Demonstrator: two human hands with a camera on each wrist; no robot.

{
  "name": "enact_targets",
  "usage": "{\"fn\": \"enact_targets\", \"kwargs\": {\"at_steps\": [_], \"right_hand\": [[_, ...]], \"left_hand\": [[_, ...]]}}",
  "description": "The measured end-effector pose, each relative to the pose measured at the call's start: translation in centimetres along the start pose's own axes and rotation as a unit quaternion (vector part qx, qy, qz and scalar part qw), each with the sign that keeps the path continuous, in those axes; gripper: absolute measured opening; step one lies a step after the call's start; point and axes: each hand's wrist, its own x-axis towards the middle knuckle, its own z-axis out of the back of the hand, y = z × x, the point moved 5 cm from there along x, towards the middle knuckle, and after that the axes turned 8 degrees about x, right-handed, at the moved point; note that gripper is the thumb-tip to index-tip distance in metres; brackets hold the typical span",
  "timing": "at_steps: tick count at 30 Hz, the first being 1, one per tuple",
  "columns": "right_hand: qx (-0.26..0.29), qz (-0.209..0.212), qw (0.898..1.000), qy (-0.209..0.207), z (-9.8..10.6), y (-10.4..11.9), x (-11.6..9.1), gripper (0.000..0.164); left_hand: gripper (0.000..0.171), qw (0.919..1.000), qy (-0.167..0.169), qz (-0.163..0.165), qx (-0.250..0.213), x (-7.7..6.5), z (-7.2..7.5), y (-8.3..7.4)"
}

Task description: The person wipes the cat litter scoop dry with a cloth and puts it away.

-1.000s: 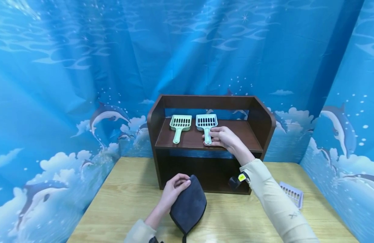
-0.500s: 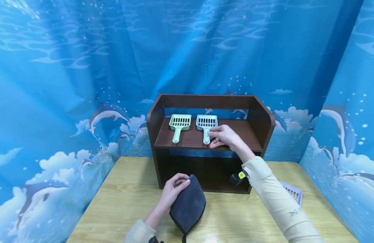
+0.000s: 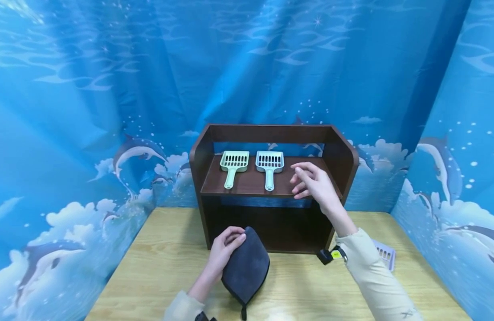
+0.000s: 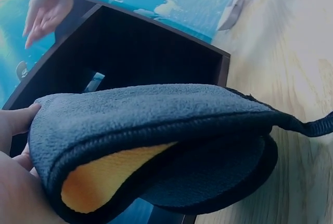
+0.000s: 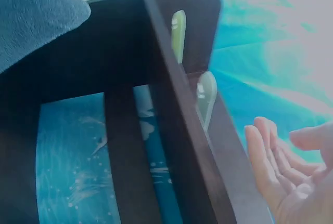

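Observation:
My left hand (image 3: 222, 252) pinches the upper corner of a folded microfiber cloth (image 3: 247, 267), in front of the shelf. Seen from the left wrist, the cloth (image 4: 145, 109) is plush grey with black edging, an orange inner side and a hanging loop. My right hand (image 3: 316, 183) holds nothing, its fingers loosely bent over the right part of the upper shelf board. To its left lies a pale blue-green litter scoop (image 3: 269, 178), apart from the fingers. Farther left is a light green litter scoop (image 3: 230, 176). Both handles point toward me.
A dark brown two-tier shelf (image 3: 267, 195) stands on the wooden table (image 3: 166, 249). Its raised sides flank the upper board. A lilac slotted scoop (image 3: 387, 256) lies at the right, partly behind my right sleeve (image 3: 369, 272). Blue sea-print curtains (image 3: 247, 67) hang behind.
My right hand has let go of the blue-green scoop's handle and moved right, away from it. The left hand keeps holding the cloth in about the same place.

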Motion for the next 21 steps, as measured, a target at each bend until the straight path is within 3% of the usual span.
{"fn": "enact_targets", "kwargs": {"at_steps": [4,8,15,21], "right_hand": [[0.016,0.065,0.998,-0.011,1.8,0.3,-2.5,0.041],[0.028,0.089,0.995,-0.024,3.4,-0.1,-4.9,0.040],[0.092,0.102,0.989,-0.063,7.0,-2.3,-8.6,0.034],[0.134,0.058,0.982,-0.118,10.9,-6.3,-11.6,0.027]], "left_hand": [[0.025,0.9997,-0.015,0.001,-0.017,-0.1,0.2,0.3],[0.028,0.9993,-0.028,0.007,-0.024,-0.1,0.5,0.5],[0.030,0.9989,-0.031,0.023,-0.026,-0.5,0.7,0.6],[0.031,0.9991,-0.029,0.021,-0.021,-0.6,0.7,0.8]]}}
